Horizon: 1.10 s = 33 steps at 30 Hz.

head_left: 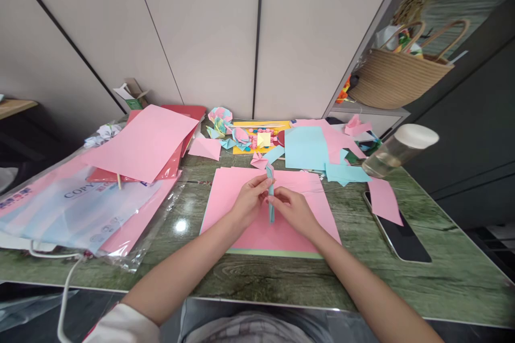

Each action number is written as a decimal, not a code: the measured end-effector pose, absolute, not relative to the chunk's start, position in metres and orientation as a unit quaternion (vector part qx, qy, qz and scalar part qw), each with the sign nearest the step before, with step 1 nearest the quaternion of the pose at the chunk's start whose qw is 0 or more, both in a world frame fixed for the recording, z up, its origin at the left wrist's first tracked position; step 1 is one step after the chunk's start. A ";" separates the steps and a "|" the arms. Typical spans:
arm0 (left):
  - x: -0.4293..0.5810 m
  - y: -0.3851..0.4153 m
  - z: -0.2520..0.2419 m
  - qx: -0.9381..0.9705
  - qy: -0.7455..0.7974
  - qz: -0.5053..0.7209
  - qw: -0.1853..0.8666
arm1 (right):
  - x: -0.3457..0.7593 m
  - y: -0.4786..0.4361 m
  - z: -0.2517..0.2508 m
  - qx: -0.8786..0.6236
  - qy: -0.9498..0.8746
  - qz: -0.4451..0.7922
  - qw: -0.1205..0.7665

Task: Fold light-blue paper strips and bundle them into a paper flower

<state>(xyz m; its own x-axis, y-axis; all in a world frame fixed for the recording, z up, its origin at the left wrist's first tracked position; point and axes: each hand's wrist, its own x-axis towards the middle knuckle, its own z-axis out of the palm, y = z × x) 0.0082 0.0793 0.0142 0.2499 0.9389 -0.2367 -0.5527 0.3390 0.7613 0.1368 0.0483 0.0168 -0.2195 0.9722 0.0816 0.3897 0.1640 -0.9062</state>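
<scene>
Both my hands meet over a pink sheet of paper point(241, 185) lying on the green table point(442, 268). Between them stands a narrow folded strip of light blue paper point(271, 193), held upright. My left hand point(250, 199) pinches the strip's upper part with thumb and fingertips. My right hand point(292, 208) grips its lower part, fingers closed around it. The strip's pink inner side shows at the top.
Packs of copy paper in plastic point(76, 209) and loose pink sheets point(145, 142) lie at left. Folded paper pieces and light blue sheets point(306, 147) sit behind. A phone point(398, 230) and a clear jar point(398, 153) are at right, a woven basket point(398, 77) on a shelf.
</scene>
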 end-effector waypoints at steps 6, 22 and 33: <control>0.007 0.077 0.018 0.299 0.331 0.496 0.745 | 0.134 0.046 0.017 -0.522 -0.668 0.378 0.373; 0.008 0.072 0.018 0.386 0.326 0.491 0.709 | 0.139 0.046 0.026 -0.504 -0.661 0.404 0.381; 0.004 0.079 0.023 0.323 0.343 0.521 0.711 | 0.139 0.045 0.024 -0.514 -0.670 0.389 0.368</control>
<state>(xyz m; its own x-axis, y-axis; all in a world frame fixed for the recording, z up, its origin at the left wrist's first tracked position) 0.0036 0.0788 0.0230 0.2206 0.9636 -0.1511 -0.5199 0.2472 0.8177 0.1393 0.0455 0.0241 -0.2003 0.9754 0.0923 0.4029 0.1679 -0.8997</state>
